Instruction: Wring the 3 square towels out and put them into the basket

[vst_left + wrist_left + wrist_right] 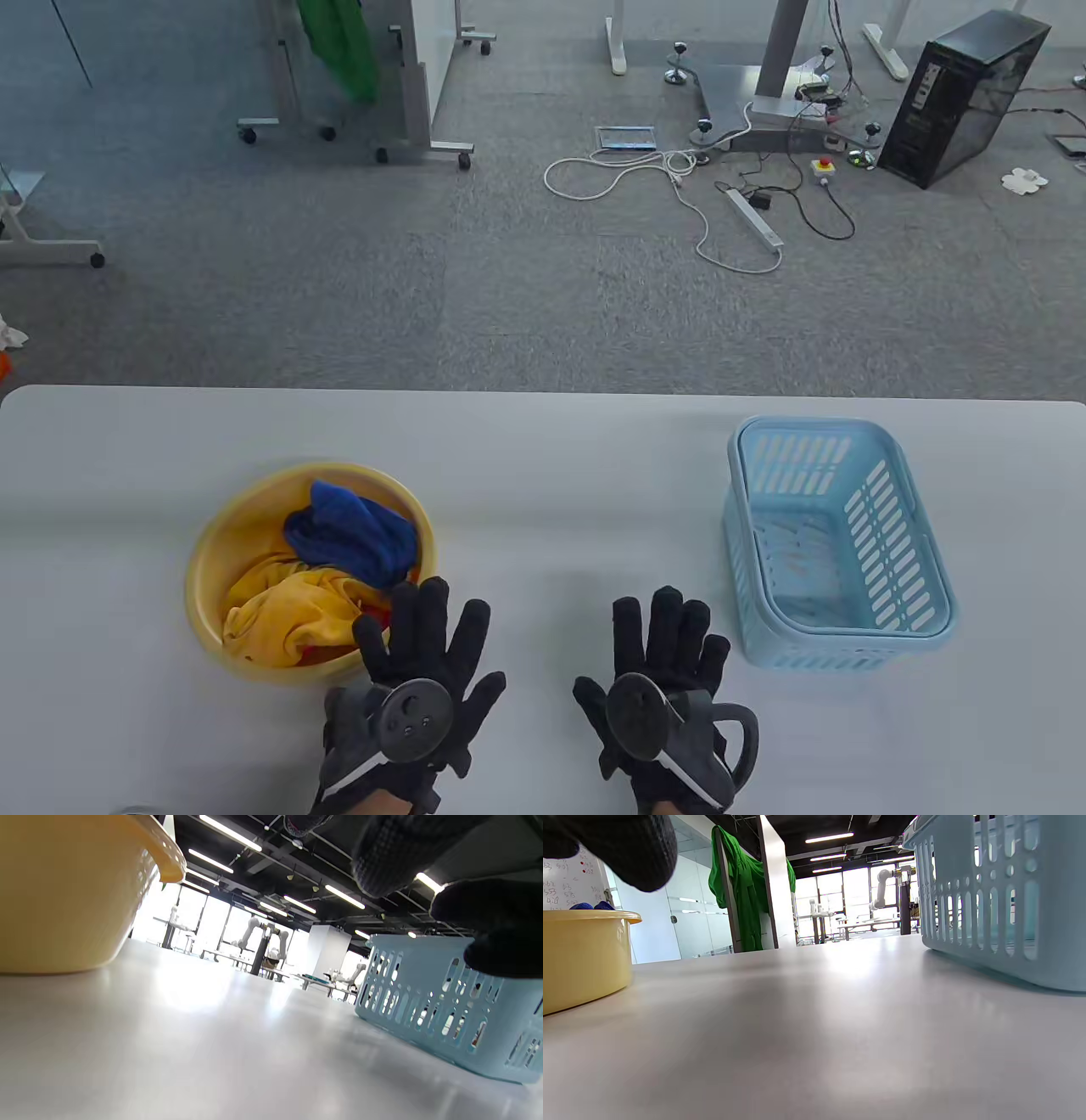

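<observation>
While round, basin (212, 543) seems plastic.

Bowl (310, 573) on table (543, 475), left side; basket (836, 543) well apart to its right. Towels (339, 569) heaped in bowl. Left hand (416, 688) at bowl's near edge; right hand (666, 692) between bowl and basket, nearer basket.

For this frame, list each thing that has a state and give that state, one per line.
left hand: open, fingers spread, holding nothing
right hand: open, flat, holding nothing
yellow basin: upright, holds the towels
blue towel: crumpled in basin
yellow towel: crumpled in basin
basket: upright, no towels inside
</observation>
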`<state>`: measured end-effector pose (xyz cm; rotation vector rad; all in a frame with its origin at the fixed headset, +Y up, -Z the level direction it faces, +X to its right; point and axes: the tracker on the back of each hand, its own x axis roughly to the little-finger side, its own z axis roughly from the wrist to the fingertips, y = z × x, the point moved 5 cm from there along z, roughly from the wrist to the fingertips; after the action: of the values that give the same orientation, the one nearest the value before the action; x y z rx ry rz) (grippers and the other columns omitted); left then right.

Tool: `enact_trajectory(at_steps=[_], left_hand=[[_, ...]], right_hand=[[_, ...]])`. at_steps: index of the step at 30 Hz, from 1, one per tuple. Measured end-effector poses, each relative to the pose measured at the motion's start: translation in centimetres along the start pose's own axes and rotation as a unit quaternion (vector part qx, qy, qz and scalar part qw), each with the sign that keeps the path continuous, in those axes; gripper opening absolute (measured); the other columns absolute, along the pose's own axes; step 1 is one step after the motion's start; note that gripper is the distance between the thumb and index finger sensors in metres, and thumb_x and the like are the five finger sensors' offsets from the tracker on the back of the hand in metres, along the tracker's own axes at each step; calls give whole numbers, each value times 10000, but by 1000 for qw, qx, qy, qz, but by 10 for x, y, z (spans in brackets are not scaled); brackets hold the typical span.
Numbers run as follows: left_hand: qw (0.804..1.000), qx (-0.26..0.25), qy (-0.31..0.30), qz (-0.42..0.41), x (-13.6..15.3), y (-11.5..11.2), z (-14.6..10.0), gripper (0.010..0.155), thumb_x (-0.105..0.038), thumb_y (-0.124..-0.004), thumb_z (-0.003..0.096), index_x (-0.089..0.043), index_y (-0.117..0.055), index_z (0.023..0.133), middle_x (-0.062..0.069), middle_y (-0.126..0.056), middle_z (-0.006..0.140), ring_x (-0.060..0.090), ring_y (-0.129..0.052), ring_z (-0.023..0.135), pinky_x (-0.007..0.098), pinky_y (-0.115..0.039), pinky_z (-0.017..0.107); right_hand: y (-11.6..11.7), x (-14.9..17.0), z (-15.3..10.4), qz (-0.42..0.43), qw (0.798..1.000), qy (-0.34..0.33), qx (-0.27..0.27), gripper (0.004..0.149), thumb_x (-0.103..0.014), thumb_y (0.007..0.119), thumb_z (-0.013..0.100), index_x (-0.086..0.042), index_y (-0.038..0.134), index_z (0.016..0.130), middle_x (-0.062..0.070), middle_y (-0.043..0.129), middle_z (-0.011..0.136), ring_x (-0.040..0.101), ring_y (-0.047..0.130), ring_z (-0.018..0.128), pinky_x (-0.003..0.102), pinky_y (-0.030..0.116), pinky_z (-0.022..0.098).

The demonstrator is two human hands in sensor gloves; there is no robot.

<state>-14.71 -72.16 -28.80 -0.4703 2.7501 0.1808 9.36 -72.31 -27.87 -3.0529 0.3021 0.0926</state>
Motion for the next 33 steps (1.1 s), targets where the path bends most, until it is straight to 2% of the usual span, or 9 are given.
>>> enact_trajectory(at_steps=[7, 10, 13, 20, 23, 26, 31, 33], left_hand=[[1000, -2, 10, -19, 6, 3, 1, 789, -564, -788, 563, -317, -375, 1188, 105, -69, 1194, 402, 6, 1100, 760, -52, 634], [1000, 1, 4, -9, 1, 0, 2, 770, -520, -788, 572, -313, -371, 1185, 109, -71, 1191, 407, 0, 1098, 761, -53, 634], [1000, 5, -6, -5, -5, -2, 1, 778, -522, -798, 568, -313, -373, 1185, 109, -73, 1193, 406, -2, 1099, 761, -53, 633], [1000, 12, -13, -25, -15, -6, -3, 796, -541, -807, 561, -310, -371, 1186, 122, -92, 1196, 416, -29, 1102, 766, -75, 640], [1000, 16, -16, -13, -19, -9, -4, 788, -536, -809, 563, -305, -386, 1187, 131, -114, 1202, 424, -47, 1106, 768, -63, 629], [999, 24, -19, -12, -22, -6, -3, 791, -545, -818, 560, -322, -393, 1189, 113, -116, 1210, 425, -40, 1109, 771, -32, 620], [999, -2, -16, -34, -23, 9, 2, 802, -548, -832, 554, -309, -405, 1190, 136, -150, 1213, 434, -62, 1111, 774, -54, 622], [999, 3, -9, -43, -21, 10, 5, 806, -544, -838, 554, -307, -402, 1189, 140, -150, 1212, 433, -61, 1112, 773, -55, 623]], right_hand=[[-2, 1, 1, 25, 1000, -1, 6, 988, -611, 785, 523, -191, 142, 1144, 231, -16, 1121, 549, 20, 1002, 739, 184, 735], [-3, -1, 0, 32, 999, -5, 9, 983, -604, 788, 525, -191, 146, 1144, 232, -12, 1121, 549, 25, 1004, 739, 188, 735], [-4, -2, -1, 31, 999, -9, 13, 953, -578, 777, 540, -185, 153, 1144, 234, -1, 1123, 551, 35, 1005, 738, 195, 736], [-5, -12, -3, 38, 999, -29, 8, 975, -596, 784, 528, -189, 146, 1142, 239, 2, 1123, 557, 46, 1004, 740, 205, 735], [-10, -22, -6, 34, 998, -46, 27, 972, -594, 790, 525, -193, 155, 1143, 232, 24, 1133, 550, 65, 1018, 741, 214, 740], [-15, -29, -8, 38, 996, -61, 53, 961, -590, 799, 519, -197, 186, 1146, 226, 60, 1147, 541, 123, 1035, 743, 233, 743], [-16, -28, -9, 44, 996, -55, 53, 956, -589, 801, 519, -192, 201, 1148, 231, 107, 1149, 548, 141, 1038, 746, 246, 741], [-16, -26, -9, 46, 996, -52, 52, 954, -588, 802, 519, -192, 205, 1148, 235, 111, 1150, 550, 147, 1038, 746, 250, 741]])
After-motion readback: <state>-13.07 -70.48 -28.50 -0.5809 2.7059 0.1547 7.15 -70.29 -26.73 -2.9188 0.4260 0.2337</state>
